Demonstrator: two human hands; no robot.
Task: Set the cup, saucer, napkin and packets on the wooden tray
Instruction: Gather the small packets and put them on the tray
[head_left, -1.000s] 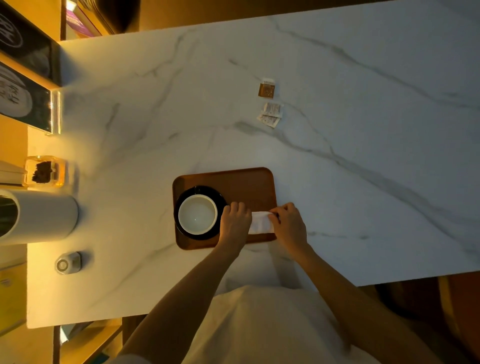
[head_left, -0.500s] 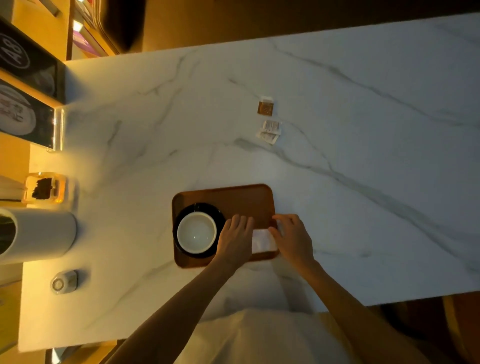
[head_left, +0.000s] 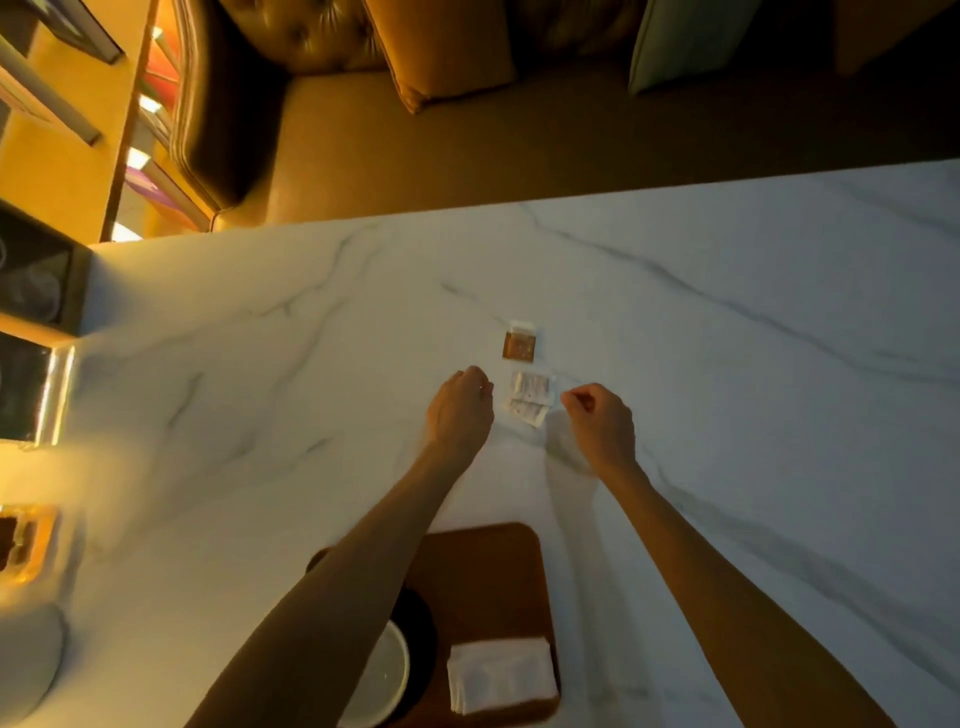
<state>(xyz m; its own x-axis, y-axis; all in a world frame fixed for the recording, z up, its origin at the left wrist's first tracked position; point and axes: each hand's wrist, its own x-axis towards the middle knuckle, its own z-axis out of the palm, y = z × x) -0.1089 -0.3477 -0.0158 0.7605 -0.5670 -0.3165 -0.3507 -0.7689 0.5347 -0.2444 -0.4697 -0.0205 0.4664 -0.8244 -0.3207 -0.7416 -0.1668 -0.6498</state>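
The wooden tray lies near the table's front edge. On it stands a white cup on a black saucer, partly hidden by my left forearm, and a folded white napkin lies at the tray's near right. Further out on the marble lie a brown packet and two white packets. My left hand hovers just left of the white packets, fingers curled, holding nothing. My right hand hovers just right of them, fingers loosely curled and empty.
The white marble table stretches wide to the right. At the left edge are a white cylinder, an amber glass holder and dark menu stands. A leather bench with cushions runs behind the table.
Both hands have let go of the napkin, which now lies on the tray, and have reached forward to either side of the white packets. The head view has tilted upward.
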